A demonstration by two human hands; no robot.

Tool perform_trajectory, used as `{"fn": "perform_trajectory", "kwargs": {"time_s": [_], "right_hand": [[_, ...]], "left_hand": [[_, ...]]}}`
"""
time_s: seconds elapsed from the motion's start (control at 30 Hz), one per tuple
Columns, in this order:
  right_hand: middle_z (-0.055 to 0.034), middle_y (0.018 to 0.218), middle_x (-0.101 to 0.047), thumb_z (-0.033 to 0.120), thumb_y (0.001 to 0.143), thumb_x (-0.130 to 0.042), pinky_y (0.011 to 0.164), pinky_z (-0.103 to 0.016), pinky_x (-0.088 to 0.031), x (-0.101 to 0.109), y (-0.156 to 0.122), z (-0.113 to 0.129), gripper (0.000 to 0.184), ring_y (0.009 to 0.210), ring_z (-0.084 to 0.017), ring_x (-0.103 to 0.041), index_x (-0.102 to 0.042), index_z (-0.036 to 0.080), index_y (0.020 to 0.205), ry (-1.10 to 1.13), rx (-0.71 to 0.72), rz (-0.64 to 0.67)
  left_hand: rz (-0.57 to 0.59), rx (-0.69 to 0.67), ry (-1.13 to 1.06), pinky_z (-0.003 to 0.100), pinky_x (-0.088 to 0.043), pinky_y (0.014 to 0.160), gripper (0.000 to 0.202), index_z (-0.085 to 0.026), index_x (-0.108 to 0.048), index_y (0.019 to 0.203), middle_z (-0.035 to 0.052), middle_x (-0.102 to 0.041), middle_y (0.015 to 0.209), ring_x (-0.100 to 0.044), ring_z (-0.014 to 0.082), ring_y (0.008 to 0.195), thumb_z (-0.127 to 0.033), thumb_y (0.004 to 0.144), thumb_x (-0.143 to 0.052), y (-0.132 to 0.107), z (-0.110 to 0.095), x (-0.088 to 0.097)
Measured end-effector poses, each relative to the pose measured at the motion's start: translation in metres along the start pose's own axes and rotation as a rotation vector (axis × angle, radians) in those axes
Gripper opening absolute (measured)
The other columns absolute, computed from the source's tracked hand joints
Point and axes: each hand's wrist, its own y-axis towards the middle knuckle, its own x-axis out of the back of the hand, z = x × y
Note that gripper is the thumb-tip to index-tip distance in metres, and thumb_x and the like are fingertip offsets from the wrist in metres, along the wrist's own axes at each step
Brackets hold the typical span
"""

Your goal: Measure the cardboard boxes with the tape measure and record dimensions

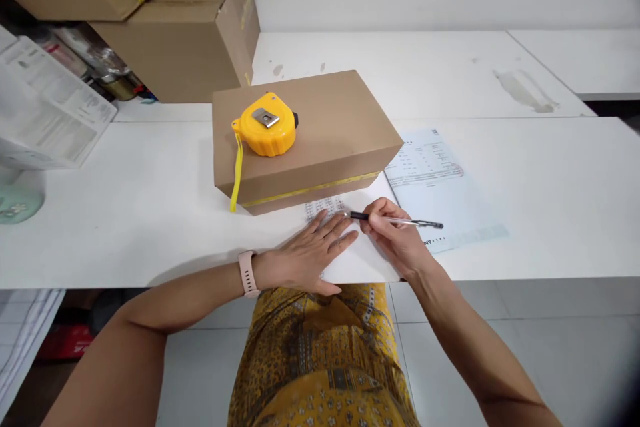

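Note:
My right hand [393, 235] grips a pen [400, 219], black at the grip with a clear barrel, its tip over a sheet of white paper [373, 257]. Several columns of small handwriting [325, 207] show on that sheet, partly covered by my fingers and the box. Flat on the paper lies my left hand [317, 247], fingers spread, holding nothing. Just beyond both hands rests a closed brown cardboard box [330, 120] with yellow tape along its side. A yellow tape measure [270, 123] sits on top of it, its wrist strap hanging over the front.
Right of the box lies a pale blue printed document [440, 193] on the white table [550, 213]. More cardboard boxes [175, 47] are stacked at the back left. A white printed package [55, 107] and a green container [20, 203] stand at the far left.

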Motion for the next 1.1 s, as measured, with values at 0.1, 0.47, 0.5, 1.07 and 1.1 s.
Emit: {"fn": "perform_trajectory", "kwargs": {"time_s": [0.1, 0.47, 0.5, 1.07, 1.1], "right_hand": [[0.0076, 0.061, -0.051, 0.051, 0.079, -0.081, 0.054, -0.026, -0.045, 0.001, 0.016, -0.009, 0.038, 0.054, -0.010, -0.048, -0.055, 0.023, 0.076, -0.084, 0.028, 0.004], [0.0007, 0.073, -0.071, 0.040, 0.086, -0.074, 0.057, -0.026, -0.051, -0.003, 0.014, -0.016, 0.021, 0.061, -0.012, -0.062, -0.064, 0.021, 0.087, -0.510, 0.082, -0.094], [0.0023, 0.069, -0.068, 0.039, 0.086, -0.073, 0.052, -0.025, -0.047, -0.004, 0.014, -0.017, 0.021, 0.056, -0.011, -0.057, -0.062, 0.022, 0.083, -0.539, 0.099, -0.118], [0.0027, 0.065, -0.063, 0.040, 0.086, -0.073, 0.051, -0.025, -0.046, -0.006, 0.018, -0.022, 0.024, 0.055, -0.011, -0.054, -0.061, 0.022, 0.077, -0.553, 0.082, -0.211], [0.0033, 0.063, -0.061, 0.039, 0.087, -0.072, 0.050, -0.025, -0.044, -0.006, 0.017, -0.022, 0.024, 0.054, -0.011, -0.052, -0.059, 0.022, 0.075, -0.573, 0.084, -0.219]], "left_hand": [[-0.038, -0.011, -0.038, 0.059, -0.008, 0.129, 0.112, -0.003, -0.026, 0.159, 0.0306, -0.017, 0.169, -0.008, 0.0431, 0.160, -0.062, 0.079, -0.076, 0.000, 0.000, -0.001], [-0.137, -0.065, -0.111, 0.055, -0.016, 0.130, 0.093, 0.000, -0.037, 0.154, 0.0300, -0.031, 0.164, -0.024, 0.0417, 0.157, -0.056, 0.087, -0.068, -0.004, -0.001, -0.003], [-0.141, -0.063, -0.110, 0.055, -0.017, 0.130, 0.093, 0.000, -0.038, 0.154, 0.0295, -0.033, 0.164, -0.025, 0.0416, 0.156, -0.058, 0.087, -0.067, -0.004, -0.001, -0.004], [-0.157, -0.045, -0.151, 0.054, -0.020, 0.129, 0.089, -0.003, -0.041, 0.152, 0.0271, -0.037, 0.163, -0.028, 0.0399, 0.156, -0.062, 0.090, -0.063, -0.003, -0.003, -0.001], [-0.157, -0.044, -0.146, 0.053, -0.020, 0.129, 0.089, -0.003, -0.041, 0.153, 0.0269, -0.038, 0.163, -0.028, 0.0397, 0.155, -0.062, 0.090, -0.063, -0.003, -0.003, -0.001]]}}
